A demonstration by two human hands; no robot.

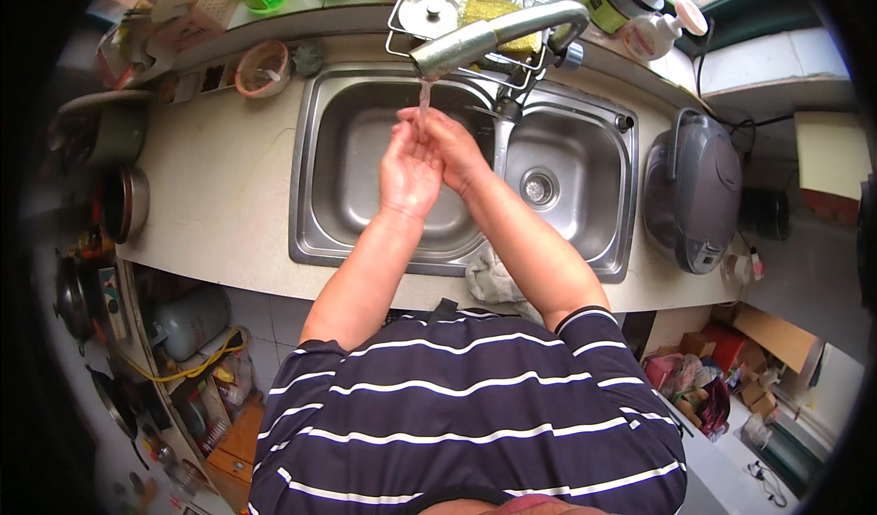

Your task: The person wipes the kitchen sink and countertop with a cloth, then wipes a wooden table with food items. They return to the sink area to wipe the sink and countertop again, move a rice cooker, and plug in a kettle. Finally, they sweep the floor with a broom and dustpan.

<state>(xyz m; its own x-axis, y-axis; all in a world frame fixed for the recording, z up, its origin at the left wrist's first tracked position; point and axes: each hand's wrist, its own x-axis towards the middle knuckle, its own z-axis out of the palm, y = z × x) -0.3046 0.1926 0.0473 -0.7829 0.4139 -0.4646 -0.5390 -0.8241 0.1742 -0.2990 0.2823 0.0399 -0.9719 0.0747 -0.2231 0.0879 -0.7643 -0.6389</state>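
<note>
Running water [425, 97] falls from the metal faucet spout [455, 49] onto my two hands over the larger stainless steel sink basin [342, 165]. My left hand [409, 176] is turned palm up, its fingers slightly curled, and holds nothing. Against it, on the right, lies my right hand [453, 146], wet and also without any object. The fingers of the two hands overlap under the stream, so some fingertips are hidden or blurred.
A smaller basin [582, 172] with a drain strainer [539, 187] adjoins on the right. A wire rack [394, 42] holds a yellow scrubbing sponge [483, 9]. A grey cloth [490, 278] lies at the front edge. An electric hot-water pot [706, 186] stands right; a bowl [263, 69] stands left.
</note>
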